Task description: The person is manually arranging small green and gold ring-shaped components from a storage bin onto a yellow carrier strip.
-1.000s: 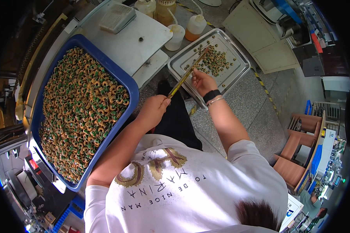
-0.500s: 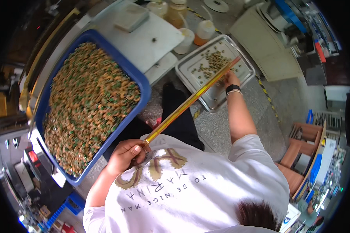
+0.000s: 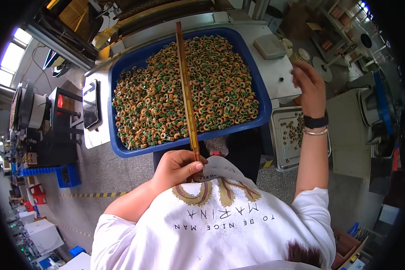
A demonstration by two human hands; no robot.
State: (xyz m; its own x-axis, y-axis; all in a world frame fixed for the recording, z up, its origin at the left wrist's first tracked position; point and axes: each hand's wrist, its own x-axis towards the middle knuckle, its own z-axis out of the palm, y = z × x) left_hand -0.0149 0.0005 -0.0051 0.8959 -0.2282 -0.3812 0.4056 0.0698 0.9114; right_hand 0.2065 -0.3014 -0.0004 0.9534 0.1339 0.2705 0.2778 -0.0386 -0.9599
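A long, narrow, see-through yellow tube [image 3: 187, 99] stands out away from my body, its near end pinched in my left hand [image 3: 180, 166] at my chest. Its darker far end reaches over a blue tub [image 3: 117, 140] heaped with small copper-wire coils [image 3: 153, 103] with green on them. My right hand [image 3: 309, 85] is raised to the right of the tub, apart from the tube. The fingers there are loosely bent and slightly blurred, with nothing visible in them. Below that forearm lies a metal tray [image 3: 281, 163] with scattered small ring-shaped parts [image 3: 292, 132].
The tub rests on a pale table [image 3: 256, 33], with a grey box [image 3: 270, 47] at its right and a dark phone-like slab [image 3: 91, 103] at its left. A beige cabinet [image 3: 346, 130] stands at the right. Machinery [image 3: 135, 18] is at the back.
My right hand has left the tube's far end and the metal tray and is now raised. The view has turned; the tube, still in my left hand, now lies over the tub.
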